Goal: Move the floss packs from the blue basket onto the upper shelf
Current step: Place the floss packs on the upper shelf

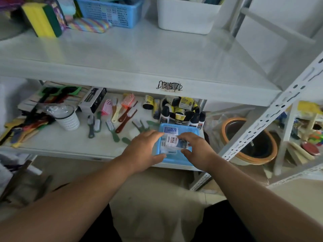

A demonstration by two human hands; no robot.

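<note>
Soft, even daylight. Pale glare on upper shelf (139, 49). Lower shelf (70, 145) dimmer, shaded from above. Wide-angle bowing at edges; right post (272, 116) slants. Slight overall blur, corners softest.

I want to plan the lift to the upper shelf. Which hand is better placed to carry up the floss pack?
Probably the right hand: its fingers already close on the floss pack above the blue basket. The left hand lies more over the basket's left rim, so it could steady it.
</note>
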